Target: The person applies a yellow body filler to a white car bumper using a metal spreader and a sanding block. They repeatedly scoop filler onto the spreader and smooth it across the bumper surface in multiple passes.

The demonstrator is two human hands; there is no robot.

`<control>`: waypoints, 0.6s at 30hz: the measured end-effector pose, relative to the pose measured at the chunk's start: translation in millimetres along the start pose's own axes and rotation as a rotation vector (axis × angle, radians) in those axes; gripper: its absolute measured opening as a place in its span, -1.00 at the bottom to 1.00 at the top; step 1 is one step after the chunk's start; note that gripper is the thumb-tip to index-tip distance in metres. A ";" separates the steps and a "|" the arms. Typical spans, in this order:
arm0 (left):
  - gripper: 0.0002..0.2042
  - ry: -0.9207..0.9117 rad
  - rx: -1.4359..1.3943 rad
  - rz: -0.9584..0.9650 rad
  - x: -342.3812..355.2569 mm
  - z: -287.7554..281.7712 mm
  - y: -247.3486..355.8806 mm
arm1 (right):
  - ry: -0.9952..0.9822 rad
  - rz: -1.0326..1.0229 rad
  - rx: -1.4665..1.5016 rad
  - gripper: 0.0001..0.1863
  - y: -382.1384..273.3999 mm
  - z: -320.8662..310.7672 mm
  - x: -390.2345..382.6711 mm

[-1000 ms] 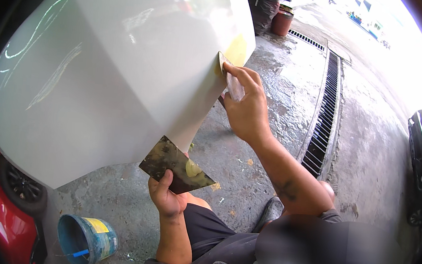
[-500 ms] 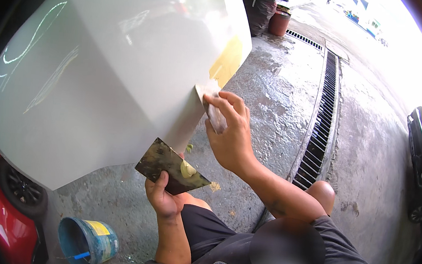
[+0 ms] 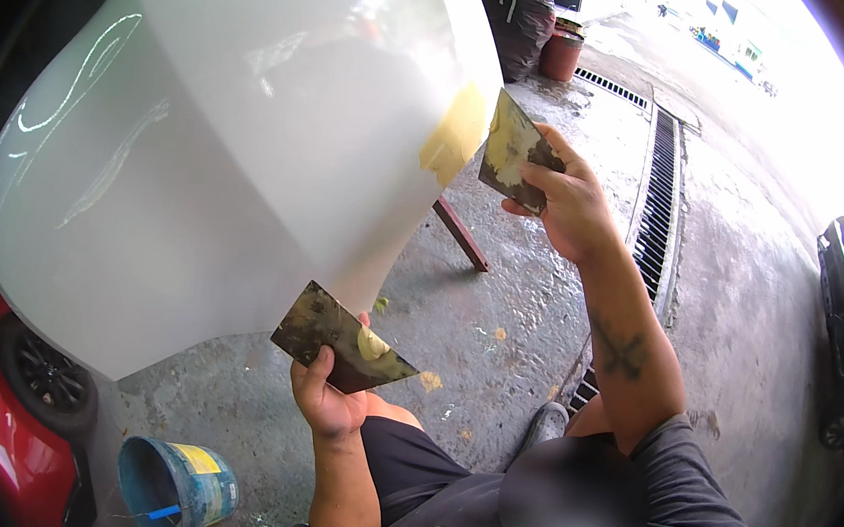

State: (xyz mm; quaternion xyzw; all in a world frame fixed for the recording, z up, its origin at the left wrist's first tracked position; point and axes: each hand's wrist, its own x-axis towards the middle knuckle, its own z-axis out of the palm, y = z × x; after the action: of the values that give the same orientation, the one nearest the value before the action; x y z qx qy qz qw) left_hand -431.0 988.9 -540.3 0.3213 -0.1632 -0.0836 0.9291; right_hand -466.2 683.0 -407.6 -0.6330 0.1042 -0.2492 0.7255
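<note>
A light grey car hood [image 3: 199,174] takes up the left half of the head view. Along its right edge lies a smooth pale yellow patch of filler [image 3: 450,138]. My left hand [image 3: 331,404] grips a dark, stained mixing plate [image 3: 321,327], thumb on top, below the hood's lower corner. On that plate sits a small dollop of yellowish putty [image 3: 372,344]. In my right hand [image 3: 573,201] is a flat rectangular putty spreader [image 3: 513,146], its face smeared with filler. It is held just right of the patch; whether its edge touches the hood, I cannot tell.
Under the hood's edge juts a reddish-brown support leg [image 3: 463,235]. A blue bucket [image 3: 181,488] stands at lower left beside a red car [image 3: 3,408]. Farther off are a stuffed black bag [image 3: 515,31], a reddish bucket [image 3: 561,53] and a floor drain grate [image 3: 655,214].
My right hand has moved up and to the right, away from the lower end of the patch, turning the spreader's smeared face into view. The left hand and plate have barely moved.
</note>
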 end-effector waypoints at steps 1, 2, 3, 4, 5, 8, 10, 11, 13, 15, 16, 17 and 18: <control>-0.47 -0.003 -0.002 -0.002 0.0 -1.2 0.5 | 0.000 0.007 -0.066 -0.49 -1.3 -1.2 5.8; -0.47 0.002 -0.010 0.003 0.0 -1.8 0.4 | 0.000 0.015 -0.132 -0.49 -2.2 -1.6 10.0; -0.46 0.006 -0.018 0.008 0.1 -2.2 0.1 | 0.010 -0.007 -0.159 -0.51 -3.6 0.5 12.0; -0.46 0.012 -0.027 0.011 -0.2 -2.8 -0.3 | 0.020 -0.027 -0.188 -0.53 -5.3 4.5 13.4; -0.46 0.009 -0.024 0.014 -0.3 -3.2 -0.1 | 0.030 -0.047 -0.218 -0.55 -6.0 8.6 15.6; -0.46 0.002 -0.028 0.013 -0.5 -2.4 -1.3 | 0.074 -0.180 -0.458 -0.59 1.0 15.0 29.9; -0.46 0.004 -0.035 0.011 -0.8 -0.3 -1.0 | 0.103 -0.210 -0.463 -0.60 6.5 18.5 35.9; -0.46 0.002 -0.042 0.013 -1.1 -1.5 -1.1 | 0.115 -0.226 -0.463 -0.60 7.5 19.9 38.3; -0.46 0.000 -0.055 0.014 -1.9 -5.4 -2.5 | 0.116 -0.190 -0.468 -0.57 3.2 19.4 41.4; -0.47 -0.002 -0.048 0.013 -1.8 -6.2 -1.7 | 0.131 -0.188 -0.477 -0.55 2.4 19.3 45.9; -0.47 -0.004 -0.046 0.012 -1.3 -6.8 -1.6 | 0.146 -0.205 -0.483 -0.54 4.1 19.3 49.2; -0.47 -0.005 -0.043 0.009 -1.0 -7.4 -1.2 | 0.162 -0.222 -0.489 -0.53 6.1 19.4 52.3; -0.47 -0.007 -0.041 0.007 -0.7 -7.8 -0.4 | 0.165 -0.241 -0.490 -0.55 8.8 19.9 55.7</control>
State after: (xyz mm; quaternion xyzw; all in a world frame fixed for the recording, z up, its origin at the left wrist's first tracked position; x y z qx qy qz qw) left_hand -428.9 993.3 -546.6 0.3013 -0.1658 -0.0849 0.9351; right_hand -407.3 673.4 -403.5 -0.7750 0.1439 -0.3518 0.5049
